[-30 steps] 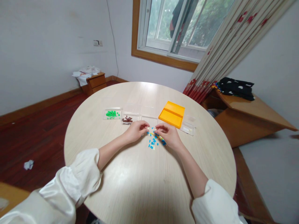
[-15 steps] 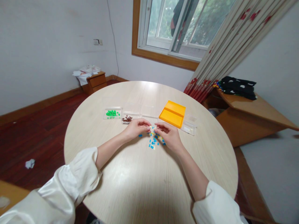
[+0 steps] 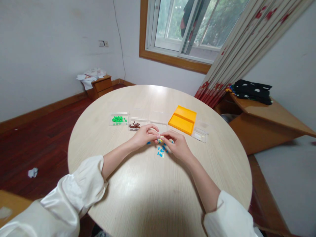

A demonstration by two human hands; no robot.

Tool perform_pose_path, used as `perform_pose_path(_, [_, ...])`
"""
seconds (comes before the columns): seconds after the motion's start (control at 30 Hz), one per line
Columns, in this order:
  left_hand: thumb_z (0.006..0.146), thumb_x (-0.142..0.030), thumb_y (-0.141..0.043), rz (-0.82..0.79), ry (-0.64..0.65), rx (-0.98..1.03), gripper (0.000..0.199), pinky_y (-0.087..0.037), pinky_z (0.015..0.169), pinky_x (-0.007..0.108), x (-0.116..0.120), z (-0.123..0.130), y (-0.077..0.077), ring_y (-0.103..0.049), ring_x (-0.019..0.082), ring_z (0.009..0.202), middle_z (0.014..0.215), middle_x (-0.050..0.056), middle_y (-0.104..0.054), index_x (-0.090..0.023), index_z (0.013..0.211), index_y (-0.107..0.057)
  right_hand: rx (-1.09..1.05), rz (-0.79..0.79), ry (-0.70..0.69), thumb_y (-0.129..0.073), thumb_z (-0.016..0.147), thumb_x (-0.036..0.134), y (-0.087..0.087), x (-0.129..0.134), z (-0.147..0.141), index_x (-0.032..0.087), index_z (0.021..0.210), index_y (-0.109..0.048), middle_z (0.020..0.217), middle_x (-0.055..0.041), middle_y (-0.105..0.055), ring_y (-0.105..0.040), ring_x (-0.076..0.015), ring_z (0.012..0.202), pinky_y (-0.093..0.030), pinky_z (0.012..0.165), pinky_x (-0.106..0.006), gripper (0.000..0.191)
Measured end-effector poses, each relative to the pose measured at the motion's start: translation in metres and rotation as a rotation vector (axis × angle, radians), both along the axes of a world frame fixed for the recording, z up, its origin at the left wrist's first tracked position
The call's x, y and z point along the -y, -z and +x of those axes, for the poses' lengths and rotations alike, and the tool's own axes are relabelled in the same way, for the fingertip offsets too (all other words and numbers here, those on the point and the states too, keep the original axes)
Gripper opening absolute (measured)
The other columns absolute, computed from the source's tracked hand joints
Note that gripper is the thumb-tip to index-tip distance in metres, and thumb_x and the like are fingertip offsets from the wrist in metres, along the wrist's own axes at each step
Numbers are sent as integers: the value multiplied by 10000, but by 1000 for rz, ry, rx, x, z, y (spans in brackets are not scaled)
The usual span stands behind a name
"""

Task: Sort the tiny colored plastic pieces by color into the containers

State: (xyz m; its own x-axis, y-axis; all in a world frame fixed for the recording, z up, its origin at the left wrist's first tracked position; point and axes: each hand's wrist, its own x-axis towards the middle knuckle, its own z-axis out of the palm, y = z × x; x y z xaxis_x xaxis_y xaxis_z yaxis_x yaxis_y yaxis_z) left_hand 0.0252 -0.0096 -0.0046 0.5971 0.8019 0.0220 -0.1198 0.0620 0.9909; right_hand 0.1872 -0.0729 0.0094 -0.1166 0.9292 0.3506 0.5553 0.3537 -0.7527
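Near the middle of the round table, my left hand (image 3: 146, 135) and my right hand (image 3: 178, 144) meet at the fingertips. Both pinch at a small pale yellow piece (image 3: 162, 137) between them. Below and around the fingers lie several small blue pieces (image 3: 161, 151), with a few yellow ones among them, partly hidden by my hands. A clear box of brown pieces (image 3: 134, 125) stands just beyond my left hand. Farther left is a clear box of green pieces (image 3: 118, 119). An open yellow case (image 3: 182, 123) lies beyond my right hand.
On the round table (image 3: 148, 194), a small clear box (image 3: 199, 135) with pale contents sits right of the yellow case. Another clear box lies behind my hands. Wooden furniture (image 3: 266, 121) with dark cloth stands at the right, beside a curtain (image 3: 237, 56).
My hands have come together; their fingertips, apart before, now meet at the small pale piece. The right hand has shifted slightly left and covers more of the loose pieces.
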Motion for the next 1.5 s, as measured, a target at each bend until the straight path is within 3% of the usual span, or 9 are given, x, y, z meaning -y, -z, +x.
perform_pose_path(0.1, [738,-266,-649,150,-67,-105,187,-424,551,224,-3,0,3,-550,92,535,593,-20,-595,-134,828,-552,-29,2,46,-563,810,299,-1,-1,4,184,836,-699,821,-60,-694,-613,-164,758,-473,706,-295,180])
perform_pose_path(0.2, [750,-181,-622,484,-120,-322,54,-441,657,265,-3,-1,7,-557,120,663,702,16,-608,-129,763,-627,-77,20,122,-580,781,300,0,-3,10,180,807,-692,810,-58,-695,-618,-168,743,-483,696,-302,167])
perform_pose_path(0.3, [749,-155,-635,789,-102,-511,62,-435,782,311,0,-1,10,-554,162,814,815,47,-601,-145,790,-680,-94,23,153,-590,766,313,2,-5,15,180,790,-694,795,-52,-698,-618,-169,725,-491,689,-308,170])
perform_pose_path(0.4, [772,-183,-634,919,-48,-619,91,-429,814,325,3,-1,12,-542,183,869,868,59,-580,-161,836,-696,-87,21,152,-595,763,338,2,-5,16,183,773,-698,778,-50,-699,-619,-171,713,-497,685,-314,186])
perform_pose_path(0.57, [795,-176,-614,978,6,-671,89,-427,809,328,3,0,12,-534,190,871,873,72,-568,-149,817,-696,-12,77,234,-578,771,365,-5,-5,26,171,787,-700,804,-74,-705,-622,-181,710,-497,684,-322,229])
perform_pose_path(0.7, [805,-176,-600,1004,7,-656,90,-426,800,323,2,1,15,-533,183,857,860,65,-561,-151,808,-687,152,182,475,-546,778,386,-11,-4,60,144,776,-692,788,-100,-698,-602,-182,665,-483,668,-336,282])
perform_pose_path(0.97, [812,-151,-575,1044,18,-645,95,-424,797,315,2,2,19,-533,188,863,873,79,-573,-137,802,-669,335,111,848,-522,757,384,-2,1,129,95,784,-711,764,-161,-698,-610,-230,670,-465,705,-377,345])
perform_pose_path(1.3, [812,-119,-518,1056,60,-599,124,-426,784,297,3,2,20,-527,175,840,853,71,-568,-134,782,-638,336,47,910,-505,712,207,-3,2,127,73,850,-731,817,-176,-721,-652,-247,726,-476,744,-365,297])
perform_pose_path(1.5, [808,-118,-502,1062,83,-609,134,-425,770,287,6,1,15,-528,170,825,844,73,-575,-132,758,-626,174,50,663,-519,727,236,-2,-4,93,122,807,-727,827,-118,-730,-654,-214,722,-490,714,-338,250])
